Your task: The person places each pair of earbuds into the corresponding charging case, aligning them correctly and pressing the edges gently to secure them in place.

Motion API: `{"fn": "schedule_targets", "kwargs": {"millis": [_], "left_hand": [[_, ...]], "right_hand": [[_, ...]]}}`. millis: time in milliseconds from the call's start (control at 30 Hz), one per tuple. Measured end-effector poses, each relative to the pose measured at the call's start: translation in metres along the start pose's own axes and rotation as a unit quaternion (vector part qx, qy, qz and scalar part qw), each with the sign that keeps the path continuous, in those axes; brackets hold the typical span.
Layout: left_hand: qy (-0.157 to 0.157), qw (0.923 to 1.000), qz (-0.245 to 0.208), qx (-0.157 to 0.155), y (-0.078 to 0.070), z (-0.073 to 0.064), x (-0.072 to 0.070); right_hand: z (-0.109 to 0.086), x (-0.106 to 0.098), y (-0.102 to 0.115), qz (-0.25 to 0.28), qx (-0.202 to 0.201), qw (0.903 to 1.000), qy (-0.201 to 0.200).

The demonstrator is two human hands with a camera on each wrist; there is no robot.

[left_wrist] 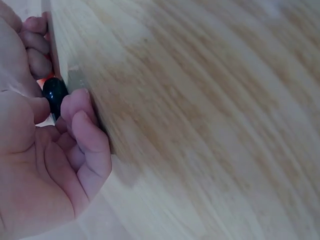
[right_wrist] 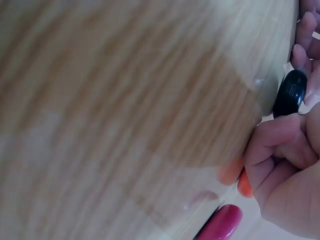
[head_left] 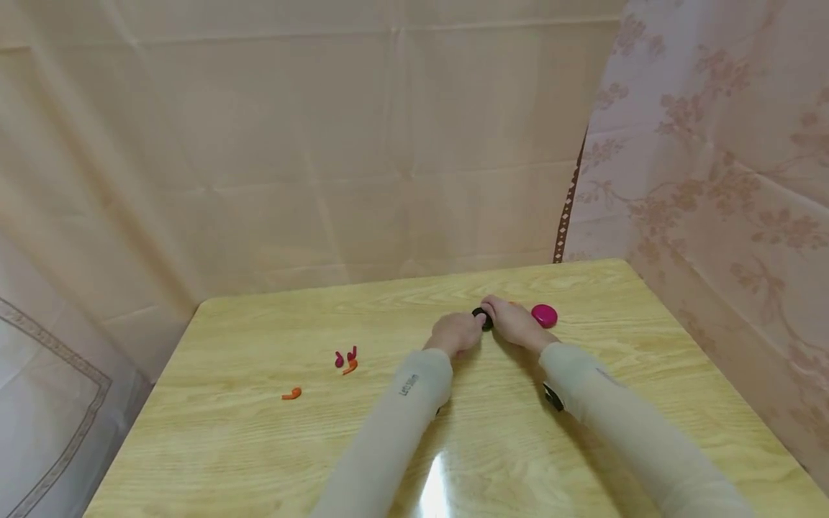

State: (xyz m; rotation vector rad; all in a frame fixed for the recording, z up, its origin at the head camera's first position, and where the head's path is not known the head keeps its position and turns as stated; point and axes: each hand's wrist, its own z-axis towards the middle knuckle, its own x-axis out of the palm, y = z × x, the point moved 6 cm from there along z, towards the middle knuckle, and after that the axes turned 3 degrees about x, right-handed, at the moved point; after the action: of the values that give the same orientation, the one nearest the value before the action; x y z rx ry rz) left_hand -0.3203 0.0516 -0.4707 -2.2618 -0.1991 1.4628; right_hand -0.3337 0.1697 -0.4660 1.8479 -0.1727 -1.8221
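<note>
Near the far side of the table, both hands hold a small black rounded earbud case point(head_left: 483, 319), which shows a charging port in the right wrist view. My left hand point(head_left: 455, 333) grips its left side, fingers curled, the thumb against it in the left wrist view. From the other side my right hand point(head_left: 516, 325) pinches it, its fingers bent at the case's edge. Just right of that hand lies a magenta rounded case point(head_left: 545, 316). An orange object point(right_wrist: 245, 184) shows beside the right hand, mostly hidden behind it in the head view.
Left of the arms, two magenta earbuds point(head_left: 340, 360) lie close to an orange earbud point(head_left: 350, 367). Another orange earbud point(head_left: 292, 393) lies nearer the front left. The wooden table point(head_left: 227, 446) has curtains point(head_left: 311, 158) behind it and at both sides.
</note>
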Motion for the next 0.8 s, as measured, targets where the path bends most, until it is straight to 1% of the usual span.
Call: {"fn": "schedule_targets", "kwargs": {"millis": [200, 300, 467, 667, 800], "left_hand": [[-0.001, 1.0000, -0.001, -0.005, 0.000, -0.001, -0.002], [0.000, 1.0000, 0.002, -0.009, 0.000, 0.001, -0.001], [-0.004, 0.9999, 0.002, -0.015, 0.002, 0.005, -0.001], [-0.004, 0.9998, 0.020, -0.004, 0.001, 0.002, -0.002], [-0.005, 0.9996, 0.026, 0.001, 0.001, -0.001, -0.002]], "right_hand": [[-0.004, -0.002, 0.005, -0.011, -0.023, 0.9995, -0.019], [-0.006, -0.003, 0.004, -0.018, -0.013, 0.9997, -0.013], [-0.008, -0.006, 0.001, -0.023, 0.019, 0.9995, -0.008], [-0.010, -0.013, -0.006, -0.020, 0.012, 0.9997, -0.008], [-0.011, -0.025, -0.012, -0.025, 0.008, 0.9996, -0.009]]}}
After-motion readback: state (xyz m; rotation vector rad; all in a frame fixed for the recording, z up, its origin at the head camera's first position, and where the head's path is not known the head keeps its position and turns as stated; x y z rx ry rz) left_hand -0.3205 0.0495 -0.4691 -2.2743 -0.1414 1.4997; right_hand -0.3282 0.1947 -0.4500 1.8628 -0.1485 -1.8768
